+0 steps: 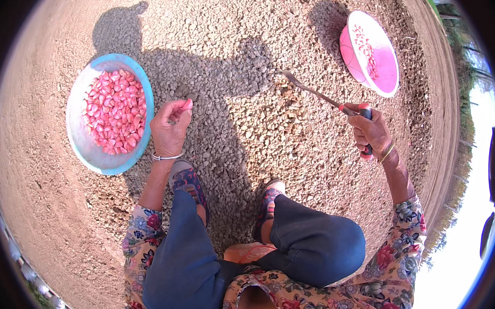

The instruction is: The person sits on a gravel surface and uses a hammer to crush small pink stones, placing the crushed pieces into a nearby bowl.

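Observation:
My left hand (169, 125) pinches a pink-coated garlic clove (188, 104) between thumb and fingertips, just right of a blue-rimmed basin (150, 92). Many similar pink cloves (116, 111) lie heaped in that basin. My right hand (369, 130) is closed around the dark and red handle of a narrow metal hand tool (321, 95). The tool's flattened tip is over or at a patch of disturbed, browner soil (289, 92); whether it touches the ground I cannot tell.
A pink basin (349, 56) with some pink cloves stands tilted in view at the upper right. Crumbly, cloddy soil (272, 143) spreads around my patterned shoes (189, 181). A low reddish seat or bag (246, 252) bearing writing is beneath me. Trees line the field's right edge.

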Demonstrator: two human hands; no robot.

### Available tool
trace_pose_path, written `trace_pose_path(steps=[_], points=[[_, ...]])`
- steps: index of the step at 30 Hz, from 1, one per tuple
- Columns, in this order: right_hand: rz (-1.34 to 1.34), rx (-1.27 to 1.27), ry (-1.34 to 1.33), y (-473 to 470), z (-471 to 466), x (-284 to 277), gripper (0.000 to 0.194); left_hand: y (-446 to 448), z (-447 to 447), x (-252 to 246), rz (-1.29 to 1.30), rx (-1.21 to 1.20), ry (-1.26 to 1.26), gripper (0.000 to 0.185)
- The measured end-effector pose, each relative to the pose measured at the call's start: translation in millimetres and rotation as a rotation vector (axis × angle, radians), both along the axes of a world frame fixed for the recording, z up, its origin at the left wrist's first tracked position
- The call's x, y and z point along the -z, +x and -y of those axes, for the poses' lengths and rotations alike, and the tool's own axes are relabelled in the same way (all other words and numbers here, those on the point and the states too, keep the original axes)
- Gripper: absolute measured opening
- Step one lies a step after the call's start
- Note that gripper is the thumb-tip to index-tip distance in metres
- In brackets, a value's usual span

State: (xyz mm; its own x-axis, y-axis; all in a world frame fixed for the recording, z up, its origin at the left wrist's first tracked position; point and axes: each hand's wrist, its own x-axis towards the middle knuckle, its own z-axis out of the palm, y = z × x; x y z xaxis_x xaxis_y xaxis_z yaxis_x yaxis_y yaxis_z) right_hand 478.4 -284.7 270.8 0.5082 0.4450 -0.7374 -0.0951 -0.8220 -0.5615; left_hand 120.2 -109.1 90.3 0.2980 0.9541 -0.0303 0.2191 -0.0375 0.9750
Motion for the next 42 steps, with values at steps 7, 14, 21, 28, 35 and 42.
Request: trace_pose_path(steps=[7, 14, 21, 28, 35, 42], points=[[-0.084, -0.156, -0.078, 22, -53, -12, 0.027, 17, 22, 11, -0.004, 0.074, -0.049, 0.011], [-0.061, -0.146, -0.255, 36, -106, -19, 0.022, 33, 34, 14, 0.014, 0.139, -0.139, 0.011], [-0.033, -0.285, -0.343, 31, -151, 5, 0.022, 45, 33, 7, -0.008, 0.228, -0.222, 0.016], [0.013, -0.297, -0.322, 29, -148, 10, 0.024, 49, 33, 5, -0.018, 0.291, -0.261, 0.02], [0.059, -0.215, -0.193, -2, -144, 54, 0.008, 61, 36, 5, -0.01, 0.309, -0.412, 0.021], [0.026, -0.174, -0.13, 11, -120, 59, 0.007, 58, 38, -3, -0.024, 0.297, -0.334, 0.023]])
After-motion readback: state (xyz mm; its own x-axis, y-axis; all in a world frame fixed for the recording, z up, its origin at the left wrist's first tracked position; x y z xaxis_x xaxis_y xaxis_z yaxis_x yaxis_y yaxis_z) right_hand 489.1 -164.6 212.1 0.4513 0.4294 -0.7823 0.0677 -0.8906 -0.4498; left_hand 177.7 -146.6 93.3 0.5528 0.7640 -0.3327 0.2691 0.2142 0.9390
